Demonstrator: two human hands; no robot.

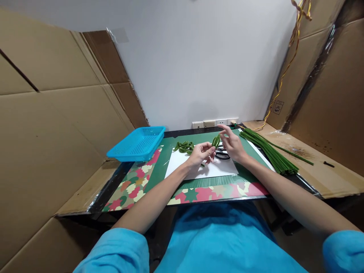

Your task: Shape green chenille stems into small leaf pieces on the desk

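There is one folded green piece (216, 141) in hand, a looped, leaf-like shape of fuzzy green stem. It is held in the air just above the far edge of the white sheet (204, 170), between the two hands.

The left hand (200, 153) has its thumb and forefinger clenched on the lower end of the piece, with the other fingers curled loosely beneath. The right hand (233, 146) meets the piece from the other side. Its fingers are half open and fanned, with the thumb and a fingertip at the upper part of the loop. Whether they pinch the piece or only touch it cannot be told at this size.

On the desk lie:
- One small heap of folded pieces (184, 146) of the same kind, just left of the left hand. There are several, too tangled to count.
- One pair of black scissors (223, 154), under and between the hands, partly hidden by them.
- One thick bundle of straight green stems (267, 151) to the right, too many to count, with a single stem (295, 155) lying apart from it further right.
- One blue mesh basket (138, 143) at the far left corner, overhanging the desk's edge.

The single white sheet rests on one green mat (167, 146), which in turn lies on a camouflage-patterned cover (131, 185). A row of wall sockets (214, 123) sits behind the desk.
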